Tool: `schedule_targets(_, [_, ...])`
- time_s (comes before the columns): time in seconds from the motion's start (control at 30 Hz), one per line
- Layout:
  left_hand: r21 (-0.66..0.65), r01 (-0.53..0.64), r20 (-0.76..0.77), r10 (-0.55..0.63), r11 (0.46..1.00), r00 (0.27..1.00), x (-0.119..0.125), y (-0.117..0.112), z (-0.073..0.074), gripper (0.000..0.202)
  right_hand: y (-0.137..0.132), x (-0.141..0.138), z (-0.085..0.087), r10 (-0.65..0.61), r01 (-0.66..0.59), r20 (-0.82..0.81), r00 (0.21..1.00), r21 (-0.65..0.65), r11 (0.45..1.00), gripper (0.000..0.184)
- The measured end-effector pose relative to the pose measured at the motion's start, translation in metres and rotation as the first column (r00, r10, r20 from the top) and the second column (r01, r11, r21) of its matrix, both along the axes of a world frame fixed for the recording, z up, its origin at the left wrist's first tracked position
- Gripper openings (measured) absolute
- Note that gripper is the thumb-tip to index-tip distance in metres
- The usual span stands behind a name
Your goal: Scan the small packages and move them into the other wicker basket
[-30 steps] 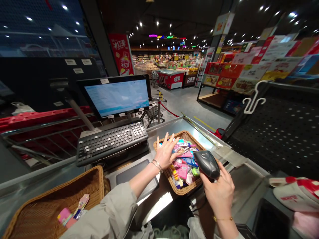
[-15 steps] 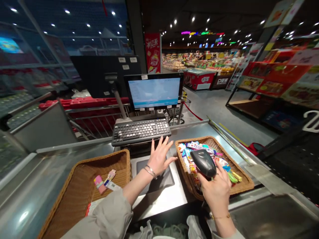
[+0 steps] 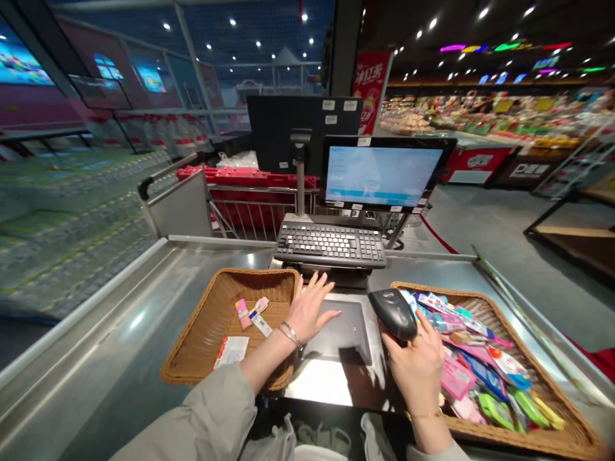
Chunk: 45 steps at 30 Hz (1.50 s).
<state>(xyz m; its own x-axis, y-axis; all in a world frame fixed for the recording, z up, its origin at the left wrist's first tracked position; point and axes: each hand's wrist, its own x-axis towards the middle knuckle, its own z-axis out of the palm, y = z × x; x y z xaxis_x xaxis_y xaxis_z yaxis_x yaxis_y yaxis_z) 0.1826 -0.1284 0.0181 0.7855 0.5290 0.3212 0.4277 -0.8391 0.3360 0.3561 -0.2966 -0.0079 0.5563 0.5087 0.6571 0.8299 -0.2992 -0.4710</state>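
My right hand (image 3: 418,362) grips a black barcode scanner (image 3: 394,312), its head raised over the left edge of the right wicker basket (image 3: 567,390). That basket holds a heap of small packaged goods (image 3: 480,368), among them a toothpaste box, pink packs and green items. My left hand (image 3: 312,307) has its fingers spread and holds nothing. It hovers beside the right rim of the left wicker basket (image 3: 189,342), near a grey counter panel (image 3: 343,333). Inside the left basket lie a pink pack (image 3: 243,314), a tagged item (image 3: 260,323) and a white-and-red packet (image 3: 232,351).
A keyboard (image 3: 331,244) stands before a lit monitor (image 3: 384,173), with a second dark screen (image 3: 288,134) behind. The metal counter (image 3: 125,358) has raised edges. Beyond it are a shopping cart (image 3: 259,205) and stacked bottles (image 3: 96,211). A bag (image 3: 321,438) lies at the near edge.
My view has turned left, so the baskets, keyboard and monitor appear farther right. Both hands keep nearly the same pose, the right one still holding the scanner.
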Motion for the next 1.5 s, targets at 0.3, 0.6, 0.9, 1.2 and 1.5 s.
schedule_targets(0.3, [-0.071,-0.14,-0.052,0.136,0.988,0.989,-0.056,0.011,-0.017,0.059,0.036,-0.029,0.0,0.181,-0.183,-0.041,0.983,-0.054,0.982,0.03])
schedule_targets(0.6, [-0.11,-0.359,-0.199,0.333,0.927,0.922,-0.129,0.041,-0.045,0.057,0.06,-0.051,-0.015,0.303,-0.302,0.001,0.953,-0.077,0.95,0.027])
schedule_targets(0.9, [-0.128,-0.535,-0.489,0.416,0.835,0.766,-0.189,0.065,-0.069,0.053,0.069,-0.064,-0.025,0.386,-0.386,-0.014,0.922,-0.111,0.916,0.024])
schedule_targets(1.2, [-0.166,-0.545,-0.67,0.312,0.822,0.673,-0.208,0.077,-0.092,0.048,0.072,-0.069,-0.032,0.415,-0.415,-0.027,0.909,-0.139,0.899,0.03])
schedule_targets(1.5, [-0.164,-0.548,-0.841,0.174,0.82,0.512,-0.204,0.096,-0.112,0.034,0.07,-0.067,-0.037,0.418,-0.421,-0.059,0.907,-0.162,0.892,0.033])
